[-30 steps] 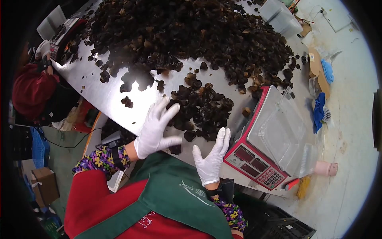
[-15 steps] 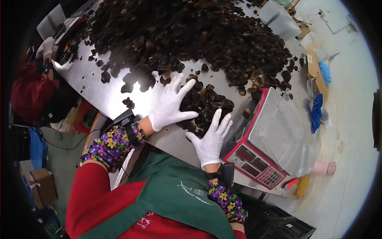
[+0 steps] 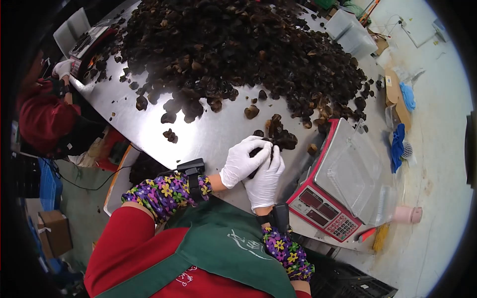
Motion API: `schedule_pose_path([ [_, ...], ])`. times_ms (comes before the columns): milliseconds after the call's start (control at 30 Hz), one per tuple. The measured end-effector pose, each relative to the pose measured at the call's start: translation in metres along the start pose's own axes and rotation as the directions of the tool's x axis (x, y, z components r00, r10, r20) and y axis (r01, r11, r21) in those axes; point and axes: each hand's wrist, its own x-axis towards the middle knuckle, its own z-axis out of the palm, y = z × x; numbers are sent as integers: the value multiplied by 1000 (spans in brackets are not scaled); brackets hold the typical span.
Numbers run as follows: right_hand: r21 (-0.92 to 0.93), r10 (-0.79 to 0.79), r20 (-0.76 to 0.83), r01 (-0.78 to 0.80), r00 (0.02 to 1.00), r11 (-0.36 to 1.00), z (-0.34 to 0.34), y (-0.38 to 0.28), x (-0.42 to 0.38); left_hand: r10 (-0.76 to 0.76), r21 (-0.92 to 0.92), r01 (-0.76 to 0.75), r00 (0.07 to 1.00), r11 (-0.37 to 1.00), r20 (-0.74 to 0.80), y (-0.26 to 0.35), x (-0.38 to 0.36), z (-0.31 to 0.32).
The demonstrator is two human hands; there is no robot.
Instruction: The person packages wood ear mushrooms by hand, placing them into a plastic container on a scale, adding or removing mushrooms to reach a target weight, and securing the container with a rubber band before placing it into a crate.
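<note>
The left hand and the right hand, both in white gloves, meet at the near edge of a shiny metal tabletop, their fingers curled inward and nearly closed around a clump of dark wood-ear-like mushrooms. Dark bits show between the gloves (how much each palm holds is hidden). Just past the fingertips lies a small pile of loose mushrooms, and a single brown piece sits apart, farther up. A large heap of the same mushrooms spreads across the far part of the tabletop. Beside the right hand stands a red digital scale, a clear plastic tray on top. Beyond the scale are a blue cloth and an opened cardboard box; clear plastic containers sit at the far corner. At the upper left, a co-worker's gloved hand rests near another scale. The wearer has a green apron over red clothing.
</note>
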Motion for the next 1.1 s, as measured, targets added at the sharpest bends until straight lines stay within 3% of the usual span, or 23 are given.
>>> schedule_pose_path([
  [167,47,-7,0,7,1000,999,-3,-2,6,-268,-325,260,963,909,18,-6,1,6],
  [333,138,-36,-75,46,997,989,-22,-12,17,-389,-422,388,917,819,88,33,7,-2],
  [400,116,-78,-157,96,985,989,-40,-17,30,-225,-431,214,974,876,27,55,16,1],
  [467,0,-133,-244,137,961,991,-58,-11,46,-198,-472,210,977,856,77,91,29,3],
  [567,-115,-192,-343,162,919,980,-114,-3,65,-49,-398,89,993,913,109,137,47,26],
  [600,-74,-177,-353,161,919,984,-136,-1,68,-2,-400,50,993,915,120,151,51,39],
  [800,-237,-66,-357,-22,932,971,-206,62,50,94,-493,65,952,868,292,174,60,138],
  [867,-194,9,-319,-74,948,978,-211,86,40,-9,-399,168,928,902,372,168,60,161],
  [933,-174,86,-238,-130,967,976,-218,102,28,82,-151,-31,933,988,349,160,60,175],
  [967,-151,157,-147,-179,977,972,-222,108,24,85,-151,-33,932,988,352,156,60,176],
  [1033,-154,148,-136,-169,980,974,-231,113,17,332,-40,-344,860,938,389,153,61,171],
  [1100,-138,171,-116,-186,978,973,-242,114,11,399,-6,-422,853,907,336,157,55,164],
])
